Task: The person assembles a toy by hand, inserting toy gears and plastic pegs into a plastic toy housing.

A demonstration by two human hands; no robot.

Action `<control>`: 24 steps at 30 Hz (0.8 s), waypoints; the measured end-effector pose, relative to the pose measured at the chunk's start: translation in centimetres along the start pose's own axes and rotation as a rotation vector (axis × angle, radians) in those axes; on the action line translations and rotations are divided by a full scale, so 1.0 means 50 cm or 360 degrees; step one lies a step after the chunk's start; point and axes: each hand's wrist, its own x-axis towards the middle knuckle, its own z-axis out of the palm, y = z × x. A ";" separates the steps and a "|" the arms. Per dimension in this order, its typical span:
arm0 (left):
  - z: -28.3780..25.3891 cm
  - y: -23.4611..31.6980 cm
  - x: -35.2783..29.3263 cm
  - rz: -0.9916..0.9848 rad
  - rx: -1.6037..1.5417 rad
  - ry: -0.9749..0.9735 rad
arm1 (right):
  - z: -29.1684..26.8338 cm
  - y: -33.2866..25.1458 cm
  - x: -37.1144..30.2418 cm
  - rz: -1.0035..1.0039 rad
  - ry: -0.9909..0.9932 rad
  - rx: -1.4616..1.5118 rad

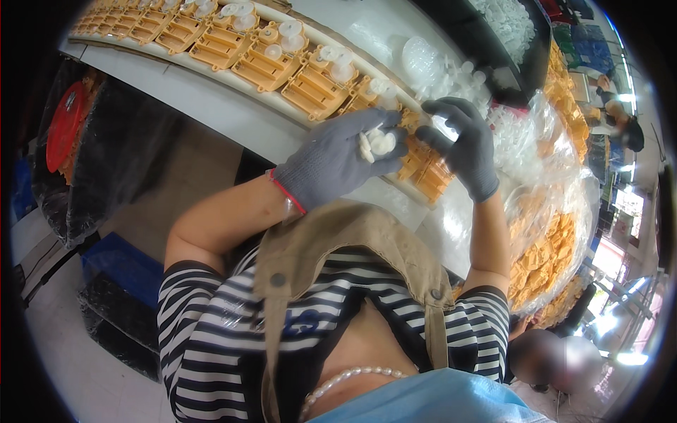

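Note:
My left hand (338, 148), in a grey knit glove with a red cuff edge, is cupped around several small white plastic pieces (379, 144). My right hand (469, 151), gloved in the same grey, hovers just right of it with thumb and fingers apart. A bright white patch shows between those fingers; I cannot make out whether it is a part or glare. Under and between both hands lie yellow-orange plastic housings (427, 176). The row of housings (317, 88) runs on to the upper left, many carrying white and translucent gears (289, 32).
Loose translucent plastic parts (451, 81) lie beyond my hands. To the right are clear plastic bags (546, 240) filled with orange housings. A dark bin (504, 28) of white parts stands at the top. Left and lower are black-wrapped containers (106, 155) and a red round lid (65, 127).

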 end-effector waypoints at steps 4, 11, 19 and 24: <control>0.017 0.012 0.013 -0.0296 -0.0708 0.0136 | -0.007 -0.036 -0.007 -0.0168 0.0114 0.0245; 0.014 0.027 0.016 0.0202 0.0215 -0.0087 | 0.007 -0.046 -0.012 -0.0424 -0.0003 0.0274; 0.019 0.039 0.019 -0.0017 0.0008 -0.0134 | -0.005 -0.050 -0.034 -0.0595 0.0090 -0.0092; 0.029 0.068 0.035 -0.0178 -0.0188 -0.0141 | -0.031 -0.062 -0.021 -0.0445 0.0108 0.0125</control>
